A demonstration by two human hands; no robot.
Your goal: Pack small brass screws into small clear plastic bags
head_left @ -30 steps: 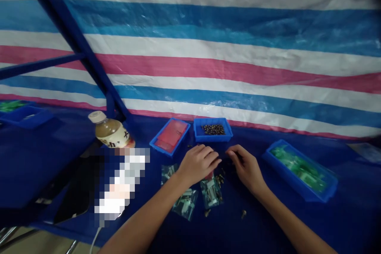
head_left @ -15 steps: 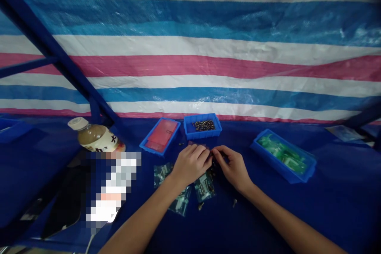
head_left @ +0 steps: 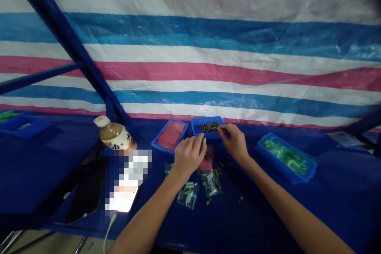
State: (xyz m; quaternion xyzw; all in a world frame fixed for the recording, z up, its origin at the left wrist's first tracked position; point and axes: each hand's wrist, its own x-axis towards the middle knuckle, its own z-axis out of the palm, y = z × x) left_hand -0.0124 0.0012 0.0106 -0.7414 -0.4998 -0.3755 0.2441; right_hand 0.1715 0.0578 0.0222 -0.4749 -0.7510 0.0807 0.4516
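Striped tarp (head_left: 208, 72), blue table (head_left: 253, 224). Right hand (head_left: 235, 142) shifted from left hand (head_left: 189, 154) to blue tray (head_left: 206, 120), fingertips narrowed, metal parts (head_left: 208, 127) within reach; either hand's hold unclear.

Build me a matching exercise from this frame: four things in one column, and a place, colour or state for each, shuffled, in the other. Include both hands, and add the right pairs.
Things:
1. Right hand
2. Bottle
3. Left hand
4. Tray right of both hands

Places or states:
A. Topped by a white cap
B. Holds green packets
C. Fingertips at the tray of small metal parts
D. Beside the pink bag

Pairs: 1-C, 2-A, 3-D, 4-B
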